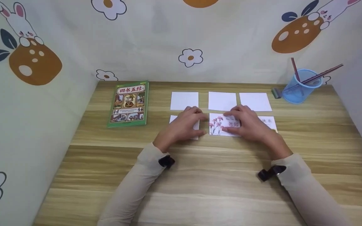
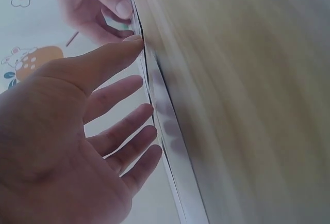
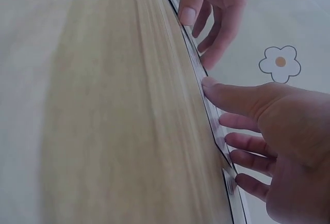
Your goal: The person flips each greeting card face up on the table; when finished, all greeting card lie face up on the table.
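My right hand [image 1: 248, 125] rests its thumb and fingertips on a white card [image 1: 216, 127] printed with pink flowers and Chinese characters. Part of that card is hidden beneath the hand. Over the front-left card [image 1: 172, 119] lies my left hand [image 1: 184, 125], covering most of it, fingers pointing right. A third printed card [image 1: 269, 122] shows partly behind the right hand. In the left wrist view, the left hand [image 2: 77, 131] has its fingers spread and extended, tips at the tabletop. The right wrist view has the right hand [image 3: 294, 141] with loosely extended fingers at the cards.
Behind the hands lie three blank white cards: left [image 1: 184, 100], middle [image 1: 222, 101] and right [image 1: 255, 101]. A green illustrated book [image 1: 129, 105] is at the left. At the back right stand a blue mesh cup [image 1: 295, 92] holding dark sticks and a small dark block [image 1: 276, 93].
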Action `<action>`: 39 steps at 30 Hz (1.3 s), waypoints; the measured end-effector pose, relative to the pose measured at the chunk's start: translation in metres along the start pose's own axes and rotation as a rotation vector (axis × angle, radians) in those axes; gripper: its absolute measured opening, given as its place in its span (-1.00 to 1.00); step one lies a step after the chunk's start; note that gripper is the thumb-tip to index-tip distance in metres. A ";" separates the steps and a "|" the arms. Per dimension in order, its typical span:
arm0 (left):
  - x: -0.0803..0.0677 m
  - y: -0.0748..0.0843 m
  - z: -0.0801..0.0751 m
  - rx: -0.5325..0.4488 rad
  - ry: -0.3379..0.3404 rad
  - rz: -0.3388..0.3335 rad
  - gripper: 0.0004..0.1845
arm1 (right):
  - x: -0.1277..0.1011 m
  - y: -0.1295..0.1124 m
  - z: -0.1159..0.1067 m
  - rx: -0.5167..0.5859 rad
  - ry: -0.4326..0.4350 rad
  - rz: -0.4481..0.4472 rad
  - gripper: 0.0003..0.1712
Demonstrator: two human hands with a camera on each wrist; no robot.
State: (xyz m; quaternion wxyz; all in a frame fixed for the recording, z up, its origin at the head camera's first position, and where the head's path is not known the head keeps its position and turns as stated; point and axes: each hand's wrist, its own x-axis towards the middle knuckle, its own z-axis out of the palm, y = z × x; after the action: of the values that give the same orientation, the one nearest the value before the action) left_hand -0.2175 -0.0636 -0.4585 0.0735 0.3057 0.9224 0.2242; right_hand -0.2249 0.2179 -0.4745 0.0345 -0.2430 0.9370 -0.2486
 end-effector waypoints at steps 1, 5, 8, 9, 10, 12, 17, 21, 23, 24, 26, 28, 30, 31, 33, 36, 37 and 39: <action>-0.002 -0.004 -0.001 -0.009 0.013 -0.002 -0.47 | 0.000 0.000 0.000 -0.005 0.003 -0.002 -0.31; -0.014 -0.020 -0.008 -0.047 0.057 -0.006 -0.49 | 0.002 -0.005 0.000 0.011 0.024 -0.010 -0.32; -0.025 -0.031 -0.013 -0.055 0.077 -0.007 -0.49 | 0.007 -0.015 0.003 0.065 0.041 -0.038 -0.38; -0.029 -0.035 -0.014 -0.055 0.081 -0.006 -0.49 | 0.009 -0.020 0.005 0.084 0.046 -0.047 -0.40; -0.032 -0.037 -0.015 -0.057 0.082 -0.008 -0.50 | 0.010 -0.024 0.007 0.098 0.048 -0.061 -0.43; -0.038 -0.042 -0.018 -0.059 0.075 -0.012 -0.49 | 0.014 -0.034 0.012 0.114 0.044 -0.088 -0.46; -0.048 -0.048 -0.022 -0.059 0.027 -0.064 -0.44 | 0.026 -0.060 0.026 0.099 -0.021 -0.137 -0.42; -0.053 -0.051 -0.024 -0.068 -0.004 -0.102 -0.38 | 0.036 -0.079 0.034 0.083 -0.081 -0.156 -0.34; -0.053 -0.052 -0.025 -0.073 -0.010 -0.102 -0.36 | 0.040 -0.086 0.037 0.077 -0.095 -0.151 -0.27; -0.052 -0.052 -0.025 -0.075 -0.014 -0.101 -0.35 | 0.041 -0.088 0.038 0.068 -0.100 -0.151 -0.24; -0.050 -0.052 -0.025 -0.070 -0.016 -0.098 -0.34 | 0.042 -0.091 0.041 0.045 -0.111 -0.144 -0.17; -0.049 -0.051 -0.025 -0.067 -0.016 -0.105 -0.34 | 0.042 -0.093 0.043 0.024 -0.110 -0.147 -0.13; -0.048 -0.049 -0.026 -0.065 -0.018 -0.115 -0.35 | 0.041 -0.093 0.045 0.018 -0.101 -0.151 -0.13; -0.048 -0.049 -0.026 -0.062 -0.019 -0.119 -0.33 | 0.041 -0.093 0.045 0.023 -0.096 -0.148 -0.13; -0.049 -0.050 -0.027 -0.063 -0.021 -0.122 -0.29 | 0.040 -0.092 0.046 0.035 -0.083 -0.147 -0.15; -0.052 -0.053 -0.028 -0.062 -0.023 -0.132 -0.20 | 0.040 -0.092 0.048 0.054 -0.081 -0.137 -0.18; -0.054 -0.055 -0.029 -0.061 -0.023 -0.137 -0.18 | 0.040 -0.092 0.049 0.058 -0.082 -0.136 -0.18; -0.057 -0.057 -0.030 -0.063 -0.023 -0.154 -0.16 | 0.041 -0.093 0.050 0.064 -0.086 -0.138 -0.19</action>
State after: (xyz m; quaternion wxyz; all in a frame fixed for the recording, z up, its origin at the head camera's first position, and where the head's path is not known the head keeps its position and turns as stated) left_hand -0.2099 -0.1495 -0.4577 0.1108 0.2339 0.9348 0.2431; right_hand -0.2107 0.1057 -0.4710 0.0652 -0.3161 0.9073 -0.2693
